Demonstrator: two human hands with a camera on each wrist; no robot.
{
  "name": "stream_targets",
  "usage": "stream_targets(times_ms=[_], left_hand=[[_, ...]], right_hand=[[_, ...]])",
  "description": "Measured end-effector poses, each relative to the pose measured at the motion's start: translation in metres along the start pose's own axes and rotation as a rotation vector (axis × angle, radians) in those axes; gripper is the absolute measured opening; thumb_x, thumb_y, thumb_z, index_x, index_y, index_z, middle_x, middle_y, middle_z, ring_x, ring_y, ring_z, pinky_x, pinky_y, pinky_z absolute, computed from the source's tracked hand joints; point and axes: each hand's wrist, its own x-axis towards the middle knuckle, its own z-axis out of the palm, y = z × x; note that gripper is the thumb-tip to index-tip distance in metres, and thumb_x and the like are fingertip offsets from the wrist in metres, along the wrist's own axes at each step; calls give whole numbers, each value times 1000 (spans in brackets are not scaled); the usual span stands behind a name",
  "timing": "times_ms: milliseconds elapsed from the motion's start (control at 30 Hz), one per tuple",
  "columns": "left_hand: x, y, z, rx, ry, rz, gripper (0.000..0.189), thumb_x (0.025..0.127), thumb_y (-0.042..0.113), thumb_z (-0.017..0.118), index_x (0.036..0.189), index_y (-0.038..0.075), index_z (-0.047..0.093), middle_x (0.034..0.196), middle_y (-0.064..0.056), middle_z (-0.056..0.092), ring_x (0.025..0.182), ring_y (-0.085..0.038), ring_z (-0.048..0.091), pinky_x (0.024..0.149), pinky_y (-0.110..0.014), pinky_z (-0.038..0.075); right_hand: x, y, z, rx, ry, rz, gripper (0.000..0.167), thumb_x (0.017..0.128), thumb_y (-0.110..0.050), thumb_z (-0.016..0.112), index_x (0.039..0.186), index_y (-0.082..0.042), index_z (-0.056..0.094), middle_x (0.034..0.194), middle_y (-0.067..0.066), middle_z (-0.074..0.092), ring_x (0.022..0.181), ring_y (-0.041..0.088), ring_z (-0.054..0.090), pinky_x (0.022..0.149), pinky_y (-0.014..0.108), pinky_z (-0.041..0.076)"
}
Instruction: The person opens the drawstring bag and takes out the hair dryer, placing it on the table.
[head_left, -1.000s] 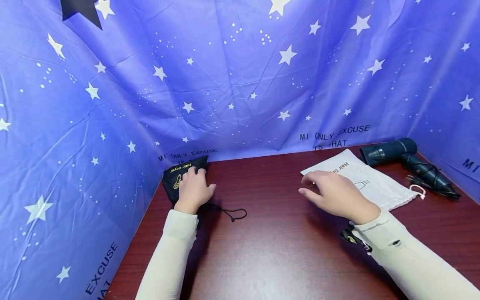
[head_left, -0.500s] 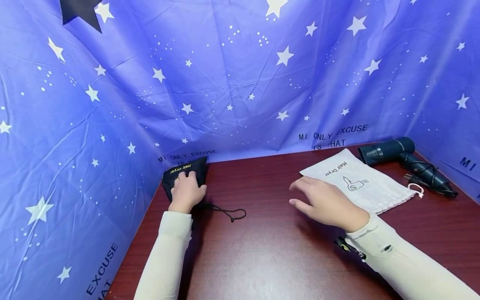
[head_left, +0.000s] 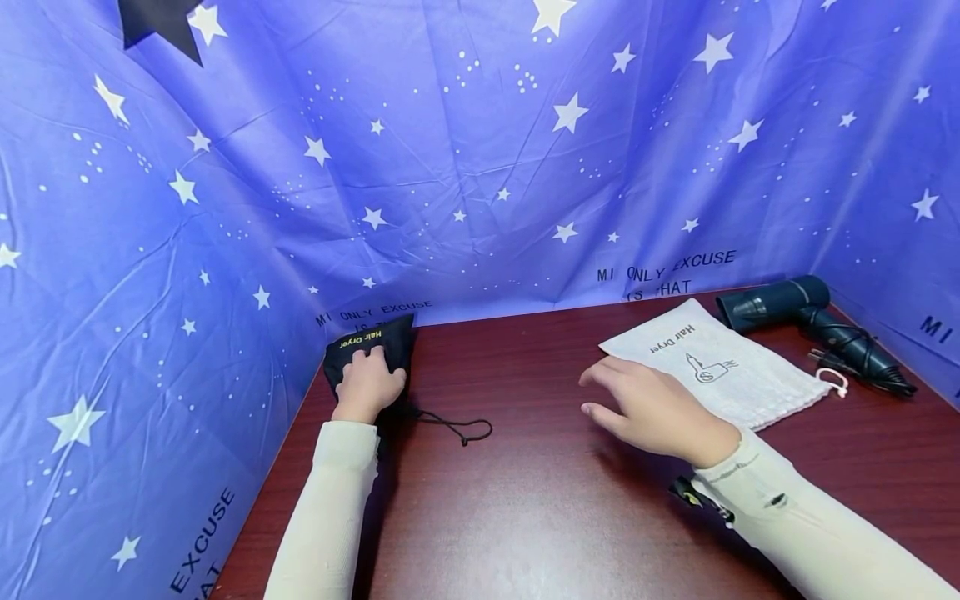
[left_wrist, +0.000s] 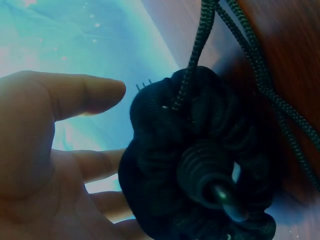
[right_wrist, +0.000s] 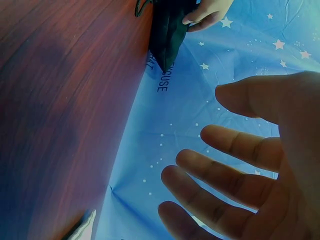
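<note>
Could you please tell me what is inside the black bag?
In the left wrist view, a ribbed tip pokes out of the gathered black bag; the rest inside is covered.

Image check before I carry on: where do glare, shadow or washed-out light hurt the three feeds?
Head: glare whitens the table near the bottom edge, but the lettering on the white bag reads clearly. Left wrist: folds of the black bag sink into darkness, while the backdrop behind the left hand is washed out. Right wrist: the right hand looks dim against the brighter backdrop.
</note>
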Motion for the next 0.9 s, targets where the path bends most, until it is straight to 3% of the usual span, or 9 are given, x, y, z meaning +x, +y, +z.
stream_targets(times_ms=[300, 900], left_hand=[[0, -4, 3, 16, 7, 2, 58, 96, 33, 56, 147, 6, 53, 146, -27, 51, 129, -53, 51, 96, -78, 41], [-5, 1, 10, 44, 49, 11, 57, 95, 33, 59, 144, 5, 55, 145, -26, 50, 125, -53, 53, 91, -77, 45]], right_hand=[[-1, 4, -7, 13, 1, 33, 28, 92, -33, 76, 116, -19, 70, 113, 0, 72, 104, 19, 70, 84, 48, 56], [-1, 6, -13, 19, -23, 51, 23, 92, -33, 75, 113, -23, 70, 110, -1, 72, 96, 17, 69, 80, 46, 55]])
